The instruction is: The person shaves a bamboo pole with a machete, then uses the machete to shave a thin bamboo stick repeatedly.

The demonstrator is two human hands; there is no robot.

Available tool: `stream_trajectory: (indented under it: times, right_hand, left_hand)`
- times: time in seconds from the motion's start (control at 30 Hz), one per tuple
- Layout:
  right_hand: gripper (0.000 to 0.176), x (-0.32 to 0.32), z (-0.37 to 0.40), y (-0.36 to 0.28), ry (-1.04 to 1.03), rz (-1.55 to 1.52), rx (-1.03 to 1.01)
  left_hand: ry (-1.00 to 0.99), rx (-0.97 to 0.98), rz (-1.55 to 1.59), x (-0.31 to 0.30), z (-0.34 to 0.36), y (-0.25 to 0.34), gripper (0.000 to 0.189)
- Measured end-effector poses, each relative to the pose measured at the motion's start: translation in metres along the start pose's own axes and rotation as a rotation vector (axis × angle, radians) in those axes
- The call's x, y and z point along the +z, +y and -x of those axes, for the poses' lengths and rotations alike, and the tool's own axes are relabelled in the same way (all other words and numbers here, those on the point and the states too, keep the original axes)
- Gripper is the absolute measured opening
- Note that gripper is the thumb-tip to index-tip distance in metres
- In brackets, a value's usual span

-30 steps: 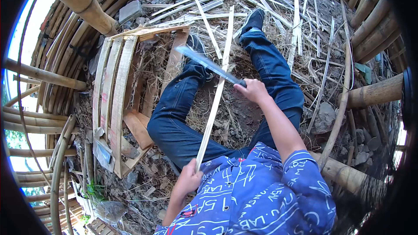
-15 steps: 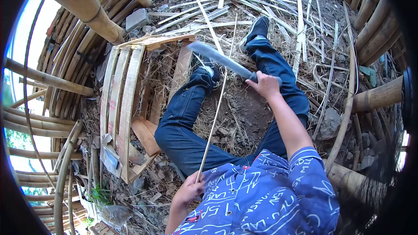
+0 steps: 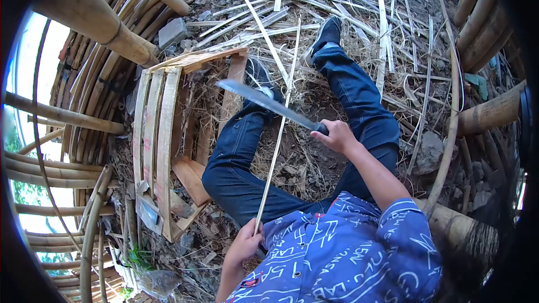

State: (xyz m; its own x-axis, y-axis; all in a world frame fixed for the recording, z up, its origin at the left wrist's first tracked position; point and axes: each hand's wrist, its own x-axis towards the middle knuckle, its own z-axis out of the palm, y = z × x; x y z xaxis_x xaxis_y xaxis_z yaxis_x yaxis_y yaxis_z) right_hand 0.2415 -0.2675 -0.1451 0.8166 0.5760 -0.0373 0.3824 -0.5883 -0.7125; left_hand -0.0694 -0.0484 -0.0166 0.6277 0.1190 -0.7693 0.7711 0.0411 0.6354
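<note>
My right hand (image 3: 338, 136) is closed around the dark handle of a machete (image 3: 264, 101). The broad grey blade points up and to the left and crosses over a long thin bamboo strip (image 3: 277, 151). Close to my waist, my left hand (image 3: 246, 241) is closed on the lower end of that strip. From there the strip slants up between my legs, its far end near my shoes. My jeans-clad legs (image 3: 238, 157) are spread on either side of it, knees bent.
A slatted wooden crate (image 3: 167, 106) lies by my left leg. Several split bamboo strips (image 3: 269, 22) are strewn over the ground ahead. A grey block (image 3: 172, 32) sits beside a thick bamboo post (image 3: 101, 19). Bamboo railings enclose both sides, and a rock (image 3: 429, 151) lies at the right.
My right hand has drawn the machete down and to the left, toward my body, along the strip. The left hand keeps its hold near my waist. The view has shifted slightly.
</note>
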Motion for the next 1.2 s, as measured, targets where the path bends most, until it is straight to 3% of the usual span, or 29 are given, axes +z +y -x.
stream_trajectory:
  times: [0.13,0.2,0.33,0.43,0.5,0.53,0.6,0.67,0.73,0.83,0.93,1.07,1.2]
  right_hand:
    - [0.061,-0.005,-0.015,-0.004,-0.083,0.245,0.002]
    - [0.065,-0.011,-0.031,0.005,-0.045,0.277,0.07]
    - [0.064,-0.031,-0.055,0.018,-0.053,0.402,0.004]
    - [0.061,-0.027,-0.063,0.028,0.145,0.475,-0.001]
    - [0.062,-0.029,-0.071,0.04,0.279,0.513,0.198]
    - [0.063,-0.032,-0.072,0.049,0.322,0.508,0.275]
    - [0.066,-0.038,-0.067,0.063,0.303,0.429,0.327]
    - [0.064,-0.049,-0.057,0.047,0.279,0.395,0.334]
    - [0.059,-0.054,-0.043,0.035,0.182,0.146,0.167]
    - [0.052,-0.048,-0.026,0.008,-0.067,-0.122,0.136]
    - [0.057,-0.033,-0.018,-0.011,-0.226,-0.073,0.11]
    - [0.062,0.0,-0.022,-0.008,-0.225,-0.085,0.018]
    - [0.067,0.0,-0.038,-0.002,-0.207,0.181,0.091]
  left_hand:
    - [0.043,0.049,-0.15,-0.001,0.004,-0.008,0.012]
    - [-0.048,-0.035,0.115,-0.002,0.012,-0.008,0.011]
    - [-0.007,0.048,0.003,0.003,0.015,-0.002,0.015]
    - [-0.026,-0.036,0.051,-0.008,0.017,-0.004,0.011]
    - [-0.2,-0.17,0.361,-0.012,0.026,-0.002,0.013]
    - [-0.193,-0.171,0.357,-0.01,0.028,-0.001,0.013]
    - [-0.076,-0.13,0.198,-0.006,0.029,0.0,0.016]
    - [-0.093,-0.124,0.189,-0.008,0.022,-0.005,0.014]
    - [-0.01,0.023,-0.019,-0.002,0.012,-0.01,0.012]
    - [0.054,0.057,-0.164,0.0,0.003,-0.007,0.01]
    - [0.098,0.103,-0.315,0.002,0.0,-0.006,0.014]
    - [0.199,0.123,-0.482,0.008,0.009,0.002,0.02]
    - [0.234,0.086,-0.57,0.01,0.014,0.007,0.023]
